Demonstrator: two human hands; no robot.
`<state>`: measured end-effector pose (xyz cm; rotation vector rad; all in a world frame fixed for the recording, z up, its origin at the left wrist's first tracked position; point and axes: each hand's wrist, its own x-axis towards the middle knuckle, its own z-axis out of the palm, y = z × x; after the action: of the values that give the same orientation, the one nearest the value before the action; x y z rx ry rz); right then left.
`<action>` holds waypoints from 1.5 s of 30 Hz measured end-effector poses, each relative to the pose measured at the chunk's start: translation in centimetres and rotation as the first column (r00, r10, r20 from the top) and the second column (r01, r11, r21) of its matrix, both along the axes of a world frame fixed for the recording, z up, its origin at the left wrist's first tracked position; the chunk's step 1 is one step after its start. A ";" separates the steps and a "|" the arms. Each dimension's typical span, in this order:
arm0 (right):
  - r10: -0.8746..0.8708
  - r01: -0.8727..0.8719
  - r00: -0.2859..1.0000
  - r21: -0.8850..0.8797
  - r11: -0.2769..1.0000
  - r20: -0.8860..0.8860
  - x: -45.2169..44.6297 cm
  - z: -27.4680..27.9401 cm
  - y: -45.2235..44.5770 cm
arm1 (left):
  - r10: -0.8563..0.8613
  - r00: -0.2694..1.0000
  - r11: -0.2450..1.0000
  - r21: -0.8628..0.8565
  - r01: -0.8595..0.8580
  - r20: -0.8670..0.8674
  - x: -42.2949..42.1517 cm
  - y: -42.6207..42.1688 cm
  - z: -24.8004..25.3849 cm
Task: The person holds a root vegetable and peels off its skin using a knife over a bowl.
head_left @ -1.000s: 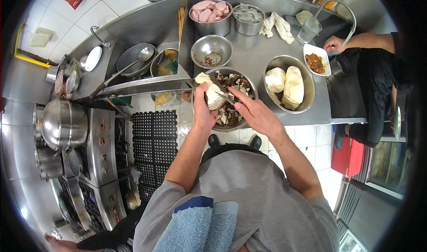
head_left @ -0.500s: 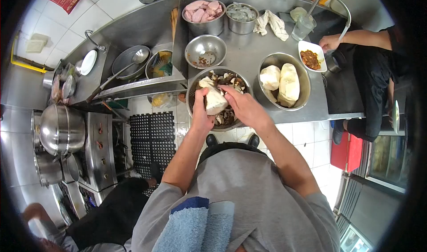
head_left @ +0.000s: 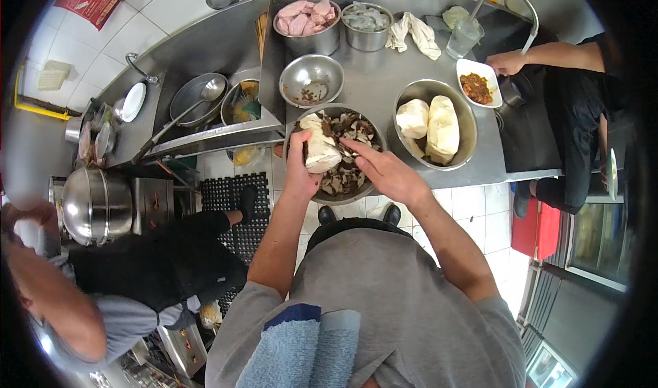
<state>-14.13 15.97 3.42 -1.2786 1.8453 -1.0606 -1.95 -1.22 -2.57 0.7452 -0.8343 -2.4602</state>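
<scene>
A peeled, pale root vegetable [head_left: 321,149] with brown patches is gripped in my left hand [head_left: 297,172] over a steel bowl [head_left: 381,136]. Brown and white peelings [head_left: 343,179] fill much of that bowl. My right hand [head_left: 394,175] is beside the root, index finger stretched toward it and the other fingers curled. What those fingers hold is hidden; a dark, thin shape lies by the fingertip. To the right, another steel bowl [head_left: 472,141] contains a large peeled root [head_left: 444,129] and a smaller peeled piece [head_left: 412,118].
Behind stand a small steel bowl [head_left: 329,69], a pot of pink meat [head_left: 306,19] and a pot of greyish pieces [head_left: 367,20]. A co-worker's hand [head_left: 506,62] is by a white dish [head_left: 488,76] at right. Another person [head_left: 157,258] is at my left, near the stove.
The root in my left hand has turned more upright. My right hand has shifted slightly down and right. The person at left has come further into view, an arm now raised.
</scene>
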 end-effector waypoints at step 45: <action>-0.139 0.133 0.986 -0.067 0.989 -0.094 -1.7 -3.9 -5.4 | -0.110 0.994 0.988 0.107 0.110 -0.008 1.1 2.9 1.3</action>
<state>-15.82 10.55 -0.44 -1.2748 2.0122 -1.1516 -0.80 1.65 -1.27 0.7527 -0.7656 -2.6211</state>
